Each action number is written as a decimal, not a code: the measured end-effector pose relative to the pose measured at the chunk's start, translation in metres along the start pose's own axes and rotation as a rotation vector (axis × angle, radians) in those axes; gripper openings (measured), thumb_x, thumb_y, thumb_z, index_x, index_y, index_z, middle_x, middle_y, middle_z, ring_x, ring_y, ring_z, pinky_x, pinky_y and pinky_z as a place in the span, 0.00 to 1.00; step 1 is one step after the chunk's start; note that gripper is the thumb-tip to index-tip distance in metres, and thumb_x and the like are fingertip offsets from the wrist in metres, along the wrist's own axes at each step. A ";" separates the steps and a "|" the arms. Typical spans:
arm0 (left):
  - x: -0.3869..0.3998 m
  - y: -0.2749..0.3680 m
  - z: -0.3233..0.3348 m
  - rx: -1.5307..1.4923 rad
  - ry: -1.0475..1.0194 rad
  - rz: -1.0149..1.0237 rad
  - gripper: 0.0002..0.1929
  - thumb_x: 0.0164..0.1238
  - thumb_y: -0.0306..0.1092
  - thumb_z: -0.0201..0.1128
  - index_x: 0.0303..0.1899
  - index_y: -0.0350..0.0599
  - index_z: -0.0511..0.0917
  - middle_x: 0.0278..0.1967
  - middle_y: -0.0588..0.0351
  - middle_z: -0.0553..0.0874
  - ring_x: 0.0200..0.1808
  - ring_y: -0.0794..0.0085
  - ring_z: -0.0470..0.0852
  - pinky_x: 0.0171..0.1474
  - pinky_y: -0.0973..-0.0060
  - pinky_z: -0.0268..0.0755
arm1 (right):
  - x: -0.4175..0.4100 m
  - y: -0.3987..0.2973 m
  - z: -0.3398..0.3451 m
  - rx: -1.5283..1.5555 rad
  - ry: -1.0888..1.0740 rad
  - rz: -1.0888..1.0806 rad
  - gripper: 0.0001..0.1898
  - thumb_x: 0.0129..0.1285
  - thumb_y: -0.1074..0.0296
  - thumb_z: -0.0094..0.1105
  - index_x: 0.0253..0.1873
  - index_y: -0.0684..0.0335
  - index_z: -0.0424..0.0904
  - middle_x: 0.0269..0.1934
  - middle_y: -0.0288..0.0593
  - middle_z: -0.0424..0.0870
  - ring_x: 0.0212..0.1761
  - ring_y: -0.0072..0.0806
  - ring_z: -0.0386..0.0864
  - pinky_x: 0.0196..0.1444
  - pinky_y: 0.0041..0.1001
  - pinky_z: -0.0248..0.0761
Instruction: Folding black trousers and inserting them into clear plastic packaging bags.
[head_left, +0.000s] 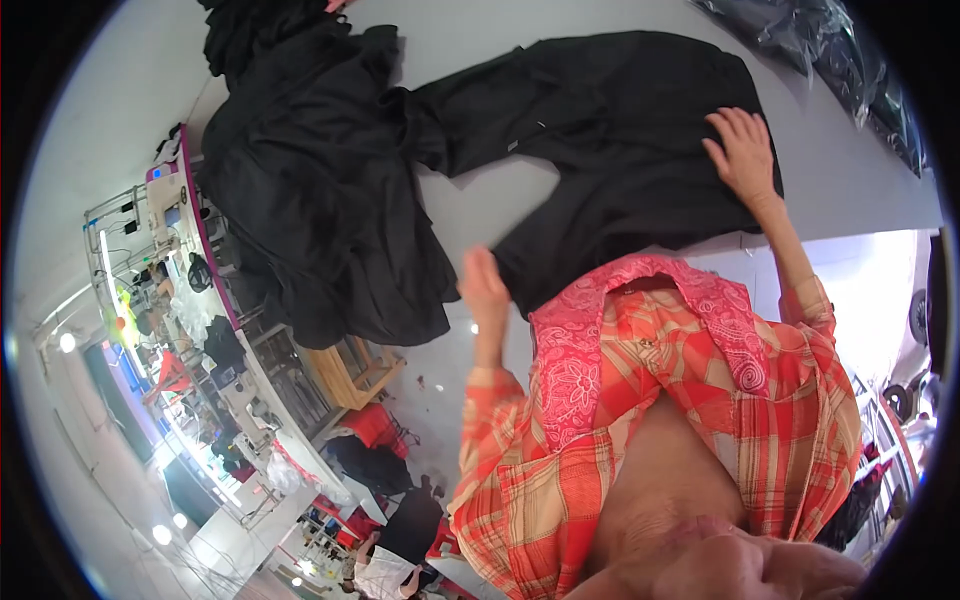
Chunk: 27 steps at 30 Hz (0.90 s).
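Black trousers (622, 127) lie spread on a pale grey table (495, 199), their legs pointing left and their waist end at the right. Flat on the cloth near that right end rests my right hand (742, 154), its fingers slightly apart. Beside the hem of the nearer trouser leg, my left hand (486, 289) is blurred, with its fingers extended and no cloth visible in it. A large heap of black cloth (315, 172) lies to the left, touching the farther leg and draping over the table's near edge.
Dark items in clear plastic (832, 60) lie at the upper right. A wooden frame (356, 371) stands below the draped heap. Farther left is a long bench with sewing machines (251, 412) and cloth. A person in a white top (386, 574) is far off at the bottom.
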<state>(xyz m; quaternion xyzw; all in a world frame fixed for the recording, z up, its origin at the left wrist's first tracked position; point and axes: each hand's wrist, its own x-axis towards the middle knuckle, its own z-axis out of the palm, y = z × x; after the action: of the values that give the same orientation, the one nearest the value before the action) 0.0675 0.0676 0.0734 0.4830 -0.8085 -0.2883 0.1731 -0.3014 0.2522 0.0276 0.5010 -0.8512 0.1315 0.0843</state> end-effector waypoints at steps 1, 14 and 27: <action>0.024 0.009 -0.006 -0.048 0.091 0.091 0.07 0.70 0.30 0.47 0.38 0.38 0.72 0.29 0.41 0.77 0.31 0.47 0.77 0.32 0.64 0.68 | -0.016 0.026 0.012 -0.110 -0.015 0.051 0.19 0.59 0.60 0.56 0.55 0.55 0.72 0.54 0.39 0.73 0.58 0.35 0.69 0.62 0.38 0.57; 0.054 -0.026 0.018 0.352 -0.033 0.677 0.14 0.59 0.37 0.60 0.44 0.42 0.75 0.46 0.49 0.75 0.50 0.54 0.72 0.57 0.59 0.60 | -0.021 0.033 -0.038 0.125 0.220 0.151 0.09 0.58 0.69 0.57 0.44 0.60 0.76 0.43 0.43 0.79 0.45 0.39 0.76 0.46 0.30 0.69; -0.029 -0.093 -0.015 0.245 -0.196 0.353 0.28 0.47 0.18 0.60 0.55 0.43 0.70 0.61 0.38 0.60 0.60 0.45 0.63 0.64 0.63 0.57 | -0.105 0.030 -0.022 0.002 0.210 0.463 0.29 0.42 0.74 0.60 0.55 0.60 0.68 0.55 0.46 0.69 0.57 0.45 0.67 0.58 0.34 0.62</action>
<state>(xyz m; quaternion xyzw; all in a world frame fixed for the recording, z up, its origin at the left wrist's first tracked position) 0.1528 0.0543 0.0267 0.3212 -0.9224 -0.1986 0.0815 -0.2766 0.3598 0.0151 0.2762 -0.9298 0.1994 0.1394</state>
